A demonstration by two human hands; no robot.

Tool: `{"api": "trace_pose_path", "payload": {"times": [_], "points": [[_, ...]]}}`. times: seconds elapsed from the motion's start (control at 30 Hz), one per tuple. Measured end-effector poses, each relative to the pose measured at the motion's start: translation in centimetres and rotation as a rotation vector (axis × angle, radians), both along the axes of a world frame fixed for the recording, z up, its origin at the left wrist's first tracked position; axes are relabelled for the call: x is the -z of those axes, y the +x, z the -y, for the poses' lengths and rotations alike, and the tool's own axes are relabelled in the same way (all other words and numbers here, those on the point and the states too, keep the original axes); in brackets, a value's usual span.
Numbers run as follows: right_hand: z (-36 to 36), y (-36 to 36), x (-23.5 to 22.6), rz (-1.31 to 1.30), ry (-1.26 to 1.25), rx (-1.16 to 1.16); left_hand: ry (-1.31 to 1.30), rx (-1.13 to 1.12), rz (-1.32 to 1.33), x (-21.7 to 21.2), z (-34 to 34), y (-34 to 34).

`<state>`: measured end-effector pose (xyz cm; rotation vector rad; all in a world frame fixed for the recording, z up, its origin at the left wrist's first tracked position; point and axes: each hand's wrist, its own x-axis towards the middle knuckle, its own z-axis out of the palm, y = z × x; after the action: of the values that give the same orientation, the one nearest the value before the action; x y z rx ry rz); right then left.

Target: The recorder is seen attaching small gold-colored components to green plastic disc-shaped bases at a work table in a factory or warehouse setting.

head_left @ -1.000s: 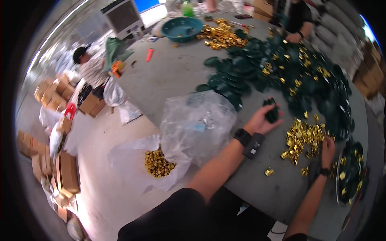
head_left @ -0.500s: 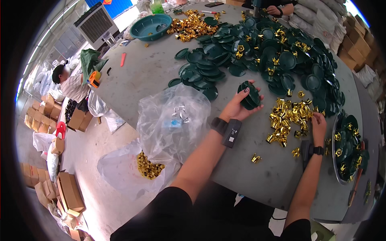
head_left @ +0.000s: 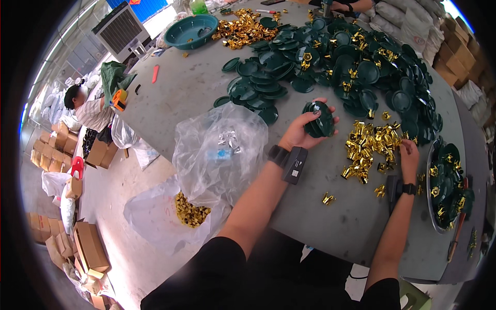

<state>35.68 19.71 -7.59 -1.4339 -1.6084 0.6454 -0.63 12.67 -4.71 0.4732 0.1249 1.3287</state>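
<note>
My left hand [head_left: 295, 135] is wrapped round a small stack of dark green round discs [head_left: 319, 122], held above the grey table in front of me. My right hand [head_left: 409, 157] is at the right side of a loose pile of shiny gold pronged cups [head_left: 363, 150]. Its fingers are closed in a pinch, with gold showing at the tips; the back of the hand hides part of the grip. A stray gold cup [head_left: 328, 198] lies closer to me on the table. Beyond both hands spreads a large heap of green discs [head_left: 343, 70], some with gold cups fixed on.
At right stands a metal tray [head_left: 430, 199] of discs with gold cups, beside a wooden-handled tool [head_left: 456, 235]. Clear plastic bags [head_left: 222, 132] lie left of my forearm. Farther off are a green basin [head_left: 178, 32], another gold pile [head_left: 243, 30] and a co-worker's hand [head_left: 338, 6].
The discs in my left hand have turned slightly, showing more of their rounded faces. My right hand stays beside the gold pile, its fingers slightly more curled. The whole view has shifted a little.
</note>
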Motion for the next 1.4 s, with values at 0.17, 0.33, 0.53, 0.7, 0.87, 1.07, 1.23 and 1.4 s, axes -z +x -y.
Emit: {"api": "trace_pose_path", "payload": {"times": [0.17, 0.33, 0.53, 0.7, 0.87, 1.07, 1.23, 1.4], "points": [[-0.3, 0.3, 0.5, -0.007, -0.011, -0.012, 0.05, 0.009, -0.03, 0.1, 0.0, -0.3], [-0.5, 0.9, 0.7, 0.009, -0.008, -0.001, 0.059, -0.021, 0.01, -0.2, -0.3, -0.8], [-0.4, 0.1, -0.3, 0.034, -0.015, 0.003, 0.097, 0.131, -0.055, -0.7, -0.7, -1.4], [-0.5, 1.1, 0.2, 0.081, -0.01, 0.056, 0.087, 0.171, -0.026, -0.2, -0.7, -0.9], [0.4, 0.8, -0.9, 0.107, -0.051, 0.152, 0.114, 0.156, -0.024, -0.4, -0.4, -1.0], [4.7, -8.2, -9.5, 0.035, 0.106, -0.074, 0.118, 0.168, -0.083, -0.8, 0.3, 0.3], [9.8, -16.6, -12.5, 0.157, 0.16, -0.622, 0.18, 0.285, -0.164, -1.2, 0.7, 1.9], [10.1, -17.3, -10.4, 0.274, 0.25, -0.508, 0.123, 0.206, -0.233, -1.2, 1.1, 3.2]]}}
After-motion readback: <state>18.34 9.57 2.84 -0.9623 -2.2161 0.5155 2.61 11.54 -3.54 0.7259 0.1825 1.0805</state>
